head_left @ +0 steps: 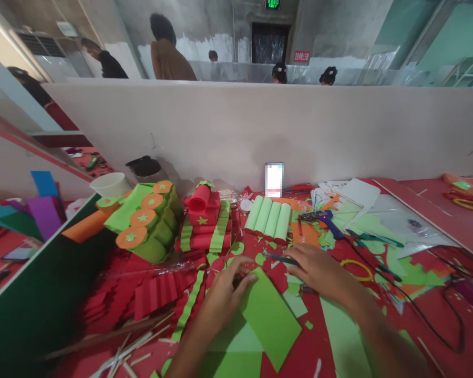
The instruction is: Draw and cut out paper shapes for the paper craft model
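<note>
Left hand (225,292) grasping bright green rectangular sheet (271,323), thumb and fingers at its upper corner. Sheet lies slanted in front of the person, overlapping a pale green sheet (236,334) on the red-topped bench (313,349). Right hand (316,266) closed around slim dark-grey tool (279,258), tip pointing left, just above and right of the sheet's upper corner; tool type unclear, partly covered by fingers.

Beyond the hands: row of four pale green rolls (268,219), upright white-screened phone (274,179) behind them. Left of the rolls, red roll-and-block model with green bands (203,219); further left, green lobed model with orange star-marked discs (147,223). Wavy-edged green strip (189,304) and red folded pieces (157,294) left of left hand, thin wooden sticks (140,344) nearer the person.

Right side: blue glue gun (331,224) with black cable, green-handled pliers (378,240), yellow loop handle (358,270) near right forearm, green and orange scraps around. White partition (220,121) at back, several people beyond.
</note>
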A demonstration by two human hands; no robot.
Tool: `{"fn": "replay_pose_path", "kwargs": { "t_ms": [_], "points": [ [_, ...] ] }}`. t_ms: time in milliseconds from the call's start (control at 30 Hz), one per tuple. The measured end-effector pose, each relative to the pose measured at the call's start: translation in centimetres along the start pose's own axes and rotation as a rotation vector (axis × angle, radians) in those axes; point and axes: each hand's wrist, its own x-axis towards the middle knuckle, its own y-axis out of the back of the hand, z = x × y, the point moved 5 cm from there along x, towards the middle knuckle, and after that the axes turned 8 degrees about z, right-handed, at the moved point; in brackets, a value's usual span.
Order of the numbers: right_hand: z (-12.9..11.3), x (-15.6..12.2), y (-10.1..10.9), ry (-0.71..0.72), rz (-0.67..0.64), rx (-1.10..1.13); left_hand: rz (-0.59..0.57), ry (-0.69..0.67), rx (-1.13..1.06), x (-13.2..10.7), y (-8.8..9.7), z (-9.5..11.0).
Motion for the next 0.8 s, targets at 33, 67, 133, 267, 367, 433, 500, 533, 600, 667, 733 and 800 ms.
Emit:
{"fn": "replay_pose_path", "kwargs": {
  "t_ms": [33,67,133,267,367,433,500,533,600,667,733,800],
  "points": [
    [-0.8,0.7,-0.8,0.035,0.027,-0.041,-0.02,0.004,0.006,0.0,-0.3,-0.1],
    [-1.4,1.2,-1.6,0.063,0.054,-0.071,-0.036,0.002,0.01,0.0,-0.5,-0.1],
    [-2.1,1.9,-3.0,0.095,0.09,-0.11,-0.069,-0.013,0.001,-0.2,-0.9,-0.2],
    [-1.6,2.0,-3.6,0.096,0.126,-0.101,-0.121,-0.034,-0.01,-0.4,-1.3,-0.1],
    [-0.8,1.9,-2.5,0.056,0.186,-0.026,-0.167,-0.043,0.013,-0.6,-1.4,0.1],
    [-0.3,1.8,-1.7,0.016,0.224,0.039,-0.204,-0.058,-0.01,-0.7,-1.6,0.4],
    [0.1,1.6,-1.3,-0.034,0.247,0.112,-0.219,-0.065,-0.041,-0.8,-1.7,0.5],
    [0.3,1.5,-1.2,-0.058,0.25,0.142,-0.223,-0.065,-0.043,-0.8,-1.8,0.5],
    [0.7,1.2,-1.3,-0.083,0.237,0.172,-0.218,-0.071,-0.01,-0.7,-2.0,0.5],
    [0.9,0.9,-1.7,-0.073,0.205,0.15,-0.206,-0.106,0.062,-0.7,-2.1,0.7],
    [1.1,0.8,-2.2,-0.052,0.172,0.114,-0.191,-0.163,0.133,-0.6,-2.3,1.0],
    [1.4,0.8,-2.7,-0.044,0.162,0.086,-0.182,-0.214,0.182,-0.5,-2.6,1.3]
  ]
}}
